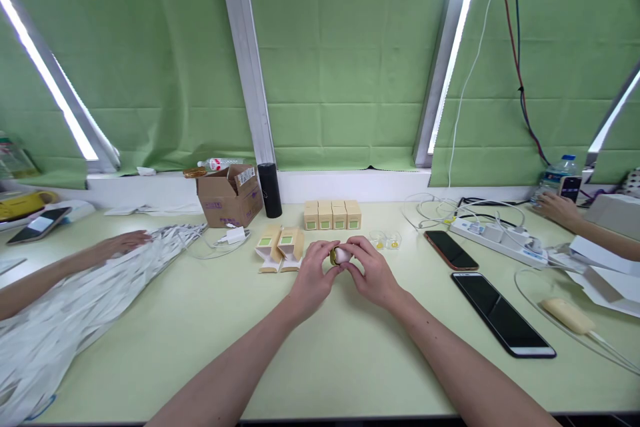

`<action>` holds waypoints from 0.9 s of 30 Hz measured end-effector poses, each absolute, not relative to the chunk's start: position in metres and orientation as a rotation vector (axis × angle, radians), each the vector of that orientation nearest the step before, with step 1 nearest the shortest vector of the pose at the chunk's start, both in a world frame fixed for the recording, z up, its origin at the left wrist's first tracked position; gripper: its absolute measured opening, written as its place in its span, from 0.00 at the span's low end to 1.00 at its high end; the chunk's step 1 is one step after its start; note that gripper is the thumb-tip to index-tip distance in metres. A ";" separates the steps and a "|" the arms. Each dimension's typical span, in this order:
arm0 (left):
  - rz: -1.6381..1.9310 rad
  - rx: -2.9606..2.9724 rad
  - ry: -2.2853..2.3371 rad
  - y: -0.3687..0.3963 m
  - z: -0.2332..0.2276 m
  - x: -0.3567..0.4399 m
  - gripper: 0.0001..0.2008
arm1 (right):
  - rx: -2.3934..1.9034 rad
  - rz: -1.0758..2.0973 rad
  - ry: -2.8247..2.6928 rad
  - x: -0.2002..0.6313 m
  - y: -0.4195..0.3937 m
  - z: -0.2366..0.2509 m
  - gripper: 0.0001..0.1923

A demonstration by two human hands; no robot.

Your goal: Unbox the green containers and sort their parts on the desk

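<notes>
My left hand (pixel 317 272) and my right hand (pixel 371 269) meet above the middle of the table, fingers closed round a small round piece (pixel 341 255). It is white with a gold-green side, and its exact kind is partly covered by my fingers. Just left of my left hand, two kraft-paper boxes (pixel 289 243) lie with their flaps open. Beyond my hands a row of several closed small kraft boxes (pixel 332 215) stands side by side, each with a green label. Two clear round containers (pixel 393 240) with a bit of yellow inside sit past my right hand.
At the right lie a phone (pixel 451 250), a larger tablet-like device (pixel 503 313) and a power strip (pixel 497 240) with cables. A brown carton (pixel 229 197) and a black cylinder (pixel 269 190) stand at the back. Co-workers' hands show at both sides, the left one on white strips (pixel 100 307).
</notes>
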State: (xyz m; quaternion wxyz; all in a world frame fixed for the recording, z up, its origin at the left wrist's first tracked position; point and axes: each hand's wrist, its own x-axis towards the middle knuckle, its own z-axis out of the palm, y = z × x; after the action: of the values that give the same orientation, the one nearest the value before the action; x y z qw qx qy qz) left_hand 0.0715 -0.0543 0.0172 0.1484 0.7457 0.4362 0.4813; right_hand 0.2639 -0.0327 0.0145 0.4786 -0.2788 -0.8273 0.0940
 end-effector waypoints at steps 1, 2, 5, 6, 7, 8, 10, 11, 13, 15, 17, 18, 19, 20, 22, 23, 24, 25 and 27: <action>1.386 2.157 1.245 -0.055 0.018 0.071 0.23 | -0.679 0.244 -2.010 0.264 -0.033 0.014 0.19; 1.388 2.173 1.232 -0.055 0.018 0.070 0.23 | -0.676 0.255 -2.000 0.264 -0.033 0.014 0.18; 1.402 2.215 1.213 -0.056 0.020 0.069 0.20 | -0.673 0.270 -1.986 0.263 -0.034 0.014 0.18; 1.412 2.218 1.221 -0.056 0.021 0.069 0.18 | -0.671 0.272 -1.990 0.262 -0.034 0.014 0.18; 1.428 2.215 1.235 -0.057 0.021 0.070 0.17 | -0.670 0.272 -1.995 0.262 -0.034 0.014 0.18; 1.446 2.210 1.248 -0.057 0.021 0.070 0.16 | -0.669 0.272 -2.001 0.261 -0.035 0.014 0.19; 1.475 2.204 1.262 -0.056 0.020 0.072 0.15 | -0.665 0.271 -2.010 0.261 -0.035 0.013 0.20; 1.485 2.202 1.263 -0.056 0.019 0.073 0.14 | -0.661 0.269 -2.012 0.261 -0.036 0.013 0.20; 1.491 2.202 1.259 -0.055 0.018 0.073 0.14 | -0.656 0.266 -2.016 0.261 -0.037 0.014 0.22; 1.491 2.197 1.258 -0.055 0.017 0.073 0.14 | -0.660 0.267 -2.028 0.261 -0.038 0.015 0.24; 1.489 2.190 1.258 -0.054 0.017 0.073 0.14 | -0.666 0.260 -2.038 0.261 -0.038 0.015 0.26; 1.489 2.187 1.256 -0.054 0.017 0.073 0.14 | -0.669 0.252 -2.038 0.261 -0.038 0.015 0.26; 1.491 2.186 1.252 -0.054 0.017 0.073 0.14 | -0.672 0.244 -2.037 0.261 -0.038 0.014 0.25; 1.492 2.188 1.247 -0.054 0.017 0.072 0.14 | -0.673 0.236 -2.034 0.260 -0.037 0.014 0.24; 1.498 2.196 1.239 -0.054 0.016 0.072 0.14 | -0.677 0.226 -2.033 0.260 -0.036 0.012 0.22; 1.501 2.200 1.241 -0.054 0.016 0.072 0.14 | -0.678 0.224 -2.036 0.260 -0.035 0.012 0.21; 1.503 2.203 1.247 -0.054 0.016 0.072 0.14 | -0.680 0.221 -2.037 0.260 -0.035 0.011 0.21; 1.506 2.205 1.253 -0.055 0.016 0.073 0.14 | -0.681 0.216 -2.038 0.260 -0.034 0.011 0.20; 1.512 2.204 1.268 -0.056 0.017 0.074 0.14 | -0.687 0.204 -2.037 0.260 -0.034 0.010 0.19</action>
State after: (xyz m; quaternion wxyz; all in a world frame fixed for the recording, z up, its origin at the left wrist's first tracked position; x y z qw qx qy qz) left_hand 0.0741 -0.0555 0.0174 0.0914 0.7419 0.4268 0.5090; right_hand 0.2596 -0.0338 0.0103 0.4716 -0.2804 -0.8319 0.0832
